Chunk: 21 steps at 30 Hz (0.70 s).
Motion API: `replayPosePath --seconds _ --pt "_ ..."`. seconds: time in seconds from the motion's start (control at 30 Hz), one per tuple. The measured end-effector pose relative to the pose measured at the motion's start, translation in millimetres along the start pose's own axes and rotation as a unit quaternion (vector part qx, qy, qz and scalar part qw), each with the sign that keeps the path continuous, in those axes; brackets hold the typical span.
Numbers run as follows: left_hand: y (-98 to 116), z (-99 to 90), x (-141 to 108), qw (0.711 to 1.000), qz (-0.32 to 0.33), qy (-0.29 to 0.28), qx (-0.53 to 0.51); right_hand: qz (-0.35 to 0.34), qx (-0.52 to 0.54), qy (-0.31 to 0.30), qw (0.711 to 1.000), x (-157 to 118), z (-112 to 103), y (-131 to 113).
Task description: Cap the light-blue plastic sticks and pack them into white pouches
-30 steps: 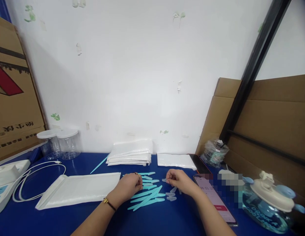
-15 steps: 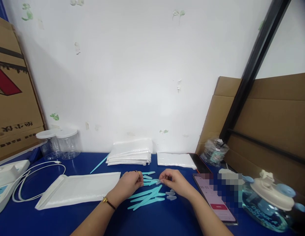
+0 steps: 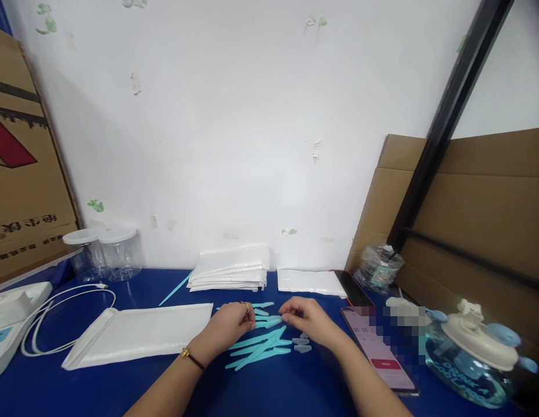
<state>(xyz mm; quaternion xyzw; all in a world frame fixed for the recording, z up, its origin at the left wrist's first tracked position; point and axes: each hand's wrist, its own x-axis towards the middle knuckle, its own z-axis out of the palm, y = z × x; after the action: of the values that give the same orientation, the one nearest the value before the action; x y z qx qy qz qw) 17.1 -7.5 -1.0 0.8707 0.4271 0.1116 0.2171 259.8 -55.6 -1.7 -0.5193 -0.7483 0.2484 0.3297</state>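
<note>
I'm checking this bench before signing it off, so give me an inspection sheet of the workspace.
Surface: blue tabletop, no spill seen.
Things at the hands: teal tools, some crossed; small clear pieces beside them.
Clutter: phone and jug right; lidded jars left; white pouches left and back.
Hands: left hand over the tools, right hand at a tool's end; grips unclear.
Cables: white cable looped at left.
Surroundings: marked white wall, cardboard on both sides.
</note>
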Motion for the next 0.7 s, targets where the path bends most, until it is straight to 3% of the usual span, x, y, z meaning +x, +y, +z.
replayPosePath --seconds 0.1,0.2,0.3,0.43,0.7 --pt "-3.2 -5.4 -1.6 0.998 -0.021 0.017 0.049 0.003 -0.049 0.001 0.999 -5.7 -21.3 13.6" --pt "-2.5 -7.8 -5.3 0.997 -0.016 0.056 0.060 0.042 -0.089 -0.063 0.993 -11.0 -31.6 25.4" --pt "1.3 -5.7 -9.2 0.999 0.010 0.024 0.028 0.058 -0.117 -0.101 0.986 -12.6 -28.7 30.8" --pt "6.0 -1.5 -11.2 0.999 -0.003 -0.040 0.023 0.086 -0.082 -0.091 0.989 -11.1 -23.1 33.0" --pt "17.4 -2.4 -16.5 1.000 0.005 -0.021 0.017 0.071 0.015 -0.035 0.997 -5.3 -21.4 28.7"
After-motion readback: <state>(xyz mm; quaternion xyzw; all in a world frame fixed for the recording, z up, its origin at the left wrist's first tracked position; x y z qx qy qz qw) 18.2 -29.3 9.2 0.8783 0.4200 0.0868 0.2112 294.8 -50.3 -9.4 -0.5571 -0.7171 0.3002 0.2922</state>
